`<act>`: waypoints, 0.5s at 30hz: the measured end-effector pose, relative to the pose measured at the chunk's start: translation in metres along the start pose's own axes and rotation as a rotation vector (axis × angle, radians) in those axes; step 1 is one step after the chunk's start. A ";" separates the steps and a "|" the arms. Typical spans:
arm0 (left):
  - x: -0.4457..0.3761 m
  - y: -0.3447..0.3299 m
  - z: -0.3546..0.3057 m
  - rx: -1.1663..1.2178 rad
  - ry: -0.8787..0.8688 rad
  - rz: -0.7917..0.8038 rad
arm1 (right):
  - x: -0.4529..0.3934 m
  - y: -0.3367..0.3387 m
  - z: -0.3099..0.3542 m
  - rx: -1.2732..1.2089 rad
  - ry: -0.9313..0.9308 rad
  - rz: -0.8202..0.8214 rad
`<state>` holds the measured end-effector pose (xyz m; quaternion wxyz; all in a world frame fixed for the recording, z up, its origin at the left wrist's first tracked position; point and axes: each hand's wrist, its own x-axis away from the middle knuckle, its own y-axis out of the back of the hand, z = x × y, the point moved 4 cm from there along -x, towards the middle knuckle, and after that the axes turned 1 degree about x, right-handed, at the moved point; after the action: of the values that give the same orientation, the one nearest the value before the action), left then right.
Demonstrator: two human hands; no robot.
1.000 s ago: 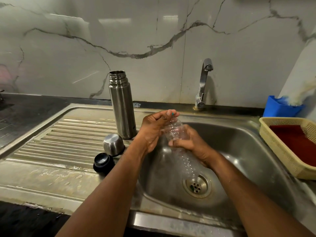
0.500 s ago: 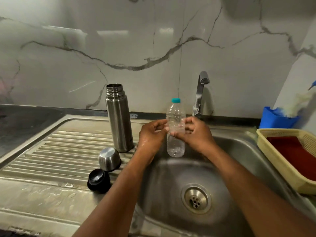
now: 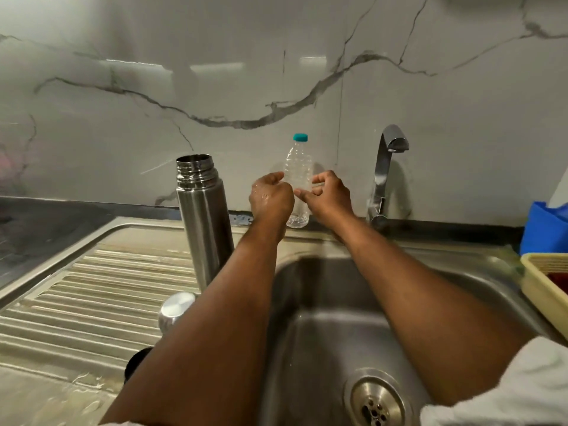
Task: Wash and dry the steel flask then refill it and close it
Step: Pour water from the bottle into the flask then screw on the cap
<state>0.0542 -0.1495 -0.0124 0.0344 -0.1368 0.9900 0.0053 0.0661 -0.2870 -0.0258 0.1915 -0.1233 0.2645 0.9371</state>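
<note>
The open steel flask stands upright on the drainboard, left of my arms. Its steel cup lid lies upside down in front of it. The black stopper shows partly behind my left forearm. A clear plastic bottle with a teal cap stands upright on the sink's back ledge against the wall. My wet left hand curls against the bottle's left side. My right hand is at its right side, fingers loose and spread, index finger across its front.
The tap rises right of the bottle, with no water running. Below my arms is the sink basin with its drain. A blue container and a yellow basket sit at the right edge.
Both hands carried the plastic bottle up out of the basin and back to the ledge by the wall, where it now stands upright. My right hand's fingers have loosened.
</note>
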 end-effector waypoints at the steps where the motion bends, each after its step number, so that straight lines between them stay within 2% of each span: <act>1: 0.000 -0.002 0.001 -0.006 0.005 0.007 | -0.003 -0.004 -0.004 0.009 0.006 0.000; 15: 0.000 -0.012 0.019 0.039 0.059 0.069 | 0.002 -0.017 -0.020 0.006 0.055 -0.012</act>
<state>0.0584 -0.1606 -0.0312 0.0076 -0.1019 0.9946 -0.0170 0.0736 -0.2838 -0.0503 0.1904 -0.1498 0.2718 0.9314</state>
